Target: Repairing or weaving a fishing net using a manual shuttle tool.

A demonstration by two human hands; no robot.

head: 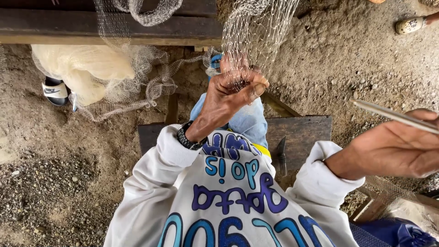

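My left hand (233, 91) is raised in front of me, its fingers pinched shut on the mesh of a pale fishing net (256, 27) that hangs down from above. A dark watch (186, 136) sits on that wrist. Far out at the right edge, my right hand (398, 146) is closed around a thin, flat netting needle (393, 115) that points left and upward. I wear a white long-sleeved shirt (228, 201) with blue lettering and light blue trousers (249, 121).
More bunched net (137, 77) lies by a dark wooden beam (109, 25) and a cream bundle (77, 68). A dark wooden bench (302, 132) is under me. Sandalled feet of other people show at the left (55, 90) and top right (411, 24). The ground is sandy gravel.
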